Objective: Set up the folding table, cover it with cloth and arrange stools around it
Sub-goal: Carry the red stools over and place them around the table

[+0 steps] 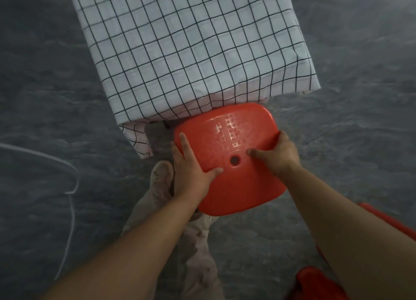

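the left hand (191,168) clasps the left rim of the red stool (236,187), thumb flat on the seat. the stool is at the near end of the cloth-covered table (180,52), its far edge just under the hanging hem. the right hand (280,155) clasps the opposite rim. it looks like light, stiff, slick plastic; both rims seem the sure hold. spare stools (315,284) wait right of the table's end.

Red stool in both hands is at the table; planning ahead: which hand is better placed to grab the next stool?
Probably the right hand: the spare red stools lie beside that arm, while the left hand grips the far edge of the held stool.
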Tool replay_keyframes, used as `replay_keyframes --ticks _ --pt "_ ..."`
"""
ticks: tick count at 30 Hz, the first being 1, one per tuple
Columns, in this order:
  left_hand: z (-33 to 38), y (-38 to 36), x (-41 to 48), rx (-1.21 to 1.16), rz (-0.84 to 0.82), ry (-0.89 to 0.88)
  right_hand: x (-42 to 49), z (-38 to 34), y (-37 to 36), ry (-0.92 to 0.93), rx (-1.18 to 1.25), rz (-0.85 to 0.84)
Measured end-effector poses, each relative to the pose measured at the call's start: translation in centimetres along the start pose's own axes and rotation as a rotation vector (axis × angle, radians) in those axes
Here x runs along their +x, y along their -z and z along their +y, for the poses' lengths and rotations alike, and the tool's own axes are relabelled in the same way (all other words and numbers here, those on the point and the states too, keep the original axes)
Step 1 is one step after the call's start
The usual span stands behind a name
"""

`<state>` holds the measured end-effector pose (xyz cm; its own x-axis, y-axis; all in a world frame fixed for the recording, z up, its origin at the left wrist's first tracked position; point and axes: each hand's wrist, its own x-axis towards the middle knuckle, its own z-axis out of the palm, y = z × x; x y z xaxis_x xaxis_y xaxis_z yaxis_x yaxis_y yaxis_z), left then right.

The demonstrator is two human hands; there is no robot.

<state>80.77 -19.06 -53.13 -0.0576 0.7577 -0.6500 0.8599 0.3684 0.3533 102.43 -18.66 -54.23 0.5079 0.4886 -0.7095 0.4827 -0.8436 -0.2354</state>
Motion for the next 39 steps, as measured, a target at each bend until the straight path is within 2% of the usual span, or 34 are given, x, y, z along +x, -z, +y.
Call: replay_keyframes --ticks 7,15,22,30,33,36,39 --pt "-0.3 -0.2 2.2 -0.162 0.011 0.006 1.7 -2.2 1.2 0.063 -0.027 -0.001" --pt "-0.8 -0.9 3.1 -0.074 0.021 -0.016 2.4 -1.5 -0.2 0.03 -0.015 -0.028" --pt "-0.6 -1.1 3.3 -0.086 -0.022 -0.01 2.4 -1.6 -0.5 0.013 -0.006 -0.039" --pt "-0.4 -1.4 4.0 -0.009 -0.062 0.016 2.3 -2.5 -0.5 -0.081 -0.013 -0.007" --pt "-0.1 -0.6 3.9 0.022 -0.089 0.04 0.4 -3.4 0.3 -0.112 -0.101 0.026" --pt "1.3 1.0 3.4 0.097 -0.121 0.085 -4.0 -3.4 0.1 -0.064 -0.128 0.085" --pt "2.8 3.8 1.0 0.233 -0.121 -0.042 -10.7 -1.9 0.1 -0.05 -0.038 0.123"
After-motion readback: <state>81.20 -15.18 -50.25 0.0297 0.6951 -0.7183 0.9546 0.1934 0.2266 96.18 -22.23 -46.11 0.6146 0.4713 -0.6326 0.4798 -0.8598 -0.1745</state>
